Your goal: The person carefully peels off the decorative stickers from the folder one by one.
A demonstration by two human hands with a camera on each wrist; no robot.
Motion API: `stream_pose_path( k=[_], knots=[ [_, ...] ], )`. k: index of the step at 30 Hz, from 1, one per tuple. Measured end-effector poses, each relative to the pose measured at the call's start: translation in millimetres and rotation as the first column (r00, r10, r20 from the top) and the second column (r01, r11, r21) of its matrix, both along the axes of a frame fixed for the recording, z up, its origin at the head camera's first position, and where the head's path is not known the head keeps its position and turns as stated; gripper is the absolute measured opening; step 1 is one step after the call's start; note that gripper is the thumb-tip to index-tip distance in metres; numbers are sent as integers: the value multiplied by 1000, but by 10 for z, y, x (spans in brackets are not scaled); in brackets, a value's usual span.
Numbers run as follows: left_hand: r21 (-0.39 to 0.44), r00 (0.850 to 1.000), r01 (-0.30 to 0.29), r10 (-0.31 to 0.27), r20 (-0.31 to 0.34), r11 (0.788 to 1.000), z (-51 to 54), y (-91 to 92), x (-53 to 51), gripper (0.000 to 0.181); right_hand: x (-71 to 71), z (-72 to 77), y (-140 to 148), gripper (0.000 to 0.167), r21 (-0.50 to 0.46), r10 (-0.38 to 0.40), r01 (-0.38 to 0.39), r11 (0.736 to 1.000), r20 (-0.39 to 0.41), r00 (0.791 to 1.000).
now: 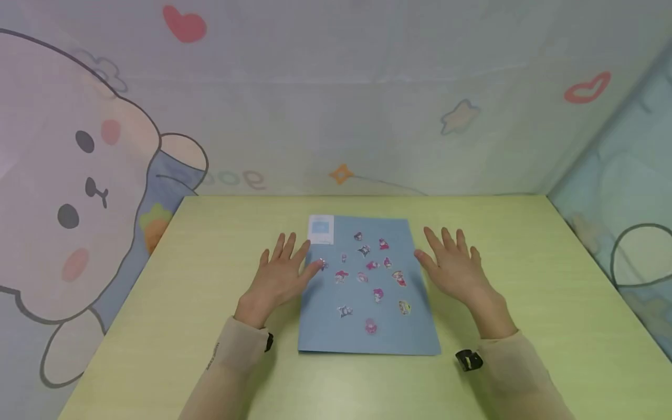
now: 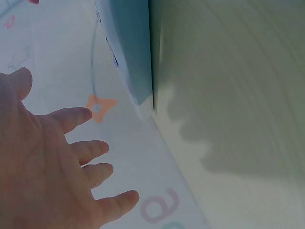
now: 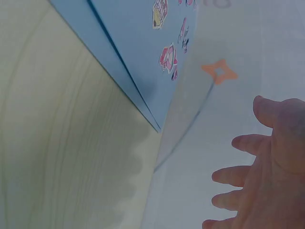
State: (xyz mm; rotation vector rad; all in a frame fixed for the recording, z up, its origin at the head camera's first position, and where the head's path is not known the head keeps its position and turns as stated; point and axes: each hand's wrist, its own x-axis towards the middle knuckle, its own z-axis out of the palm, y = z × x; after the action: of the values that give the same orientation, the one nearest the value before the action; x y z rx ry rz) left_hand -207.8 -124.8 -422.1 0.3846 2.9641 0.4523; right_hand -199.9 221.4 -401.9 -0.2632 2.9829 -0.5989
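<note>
A blue folder (image 1: 320, 303) lies flat on the table, with several small cartoon stickers (image 1: 378, 295) scattered over its cover. At its upper left corner is a white label (image 1: 321, 229) with a light blue picture. My left hand (image 1: 278, 277) hovers at the folder's left side, fingers spread, its thumb over the edge in the head view. On the other side, my right hand (image 1: 458, 269) hovers with fingers spread, just off the right edge. Neither hand holds anything. From the right wrist, two layers show along the folder's edge (image 3: 119, 81).
The pale yellow-green table (image 1: 210, 233) runs back to a wall cloth (image 1: 341, 116) printed with hearts, stars and a large bear. Another printed cloth (image 1: 625, 192) hangs along the right side. Black straps (image 1: 469, 360) sit at both wrists.
</note>
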Motion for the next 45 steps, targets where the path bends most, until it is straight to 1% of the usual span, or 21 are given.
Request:
stream_pose_path(
  k=[4, 7, 13, 16, 21, 23, 26, 30, 32, 35, 39, 42, 44, 45],
  knots=[
    [18, 1000, -1, 1, 14, 1000, -28, 4, -18, 76, -5, -12, -11, 75, -25, 5, -5, 1000, 13, 1000],
    [48, 1000, 4, -5, 22, 999, -39, 8, -26, 76, -9, -27, -17, 75, -31, 0, 0, 1000, 16, 1000],
    [77, 999, -6, 2, 50, 997, -66, 14, -36, 76, -10, -58, -22, 77, -30, -11, 12, 999, 21, 1000],
    [94, 998, -22, 17, 56, 995, -83, 9, -48, 76, -19, -77, -27, 76, -29, -13, 13, 999, 5, 1000],
    [141, 996, -68, 58, 72, 988, -125, -18, -80, 79, -41, -93, -47, 72, -34, 0, -1, 999, -30, 1000],
    [166, 995, -76, 63, 82, 983, -131, -26, -93, 79, -52, -85, -50, 68, -39, 16, -18, 999, -39, 999],
    [183, 995, -78, 64, 82, 980, -110, -33, -121, 76, -76, -50, -52, 61, -50, 51, -55, 997, -63, 997],
    [229, 992, -107, 88, 91, 968, -72, -51, -167, 71, -124, -7, -65, 57, -90, 91, -96, 991, -56, 994],
    [268, 990, -125, 100, 104, 955, -65, -62, -188, 70, -161, -3, -65, 56, -121, 107, -111, 986, -39, 993],
    [333, 985, -143, 101, 141, 932, -33, -70, -202, 70, -219, -7, -46, 54, -150, 134, -137, 979, -28, 991],
    [392, 970, -188, 108, 218, 900, 8, -57, -213, 73, -278, -14, -12, 48, -154, 151, -152, 976, -18, 988],
    [388, 960, -219, 126, 251, 896, 5, -48, -232, 73, -309, -19, -6, 45, -155, 171, -171, 973, -13, 985],
    [381, 958, -224, 131, 253, 897, -15, -46, -245, 72, -328, -15, -13, 45, -164, 178, -177, 970, -11, 984],
    [387, 957, -228, 132, 258, 893, -27, -43, -253, 72, -338, -14, -18, 44, -168, 180, -179, 969, -9, 984]
  ],
)
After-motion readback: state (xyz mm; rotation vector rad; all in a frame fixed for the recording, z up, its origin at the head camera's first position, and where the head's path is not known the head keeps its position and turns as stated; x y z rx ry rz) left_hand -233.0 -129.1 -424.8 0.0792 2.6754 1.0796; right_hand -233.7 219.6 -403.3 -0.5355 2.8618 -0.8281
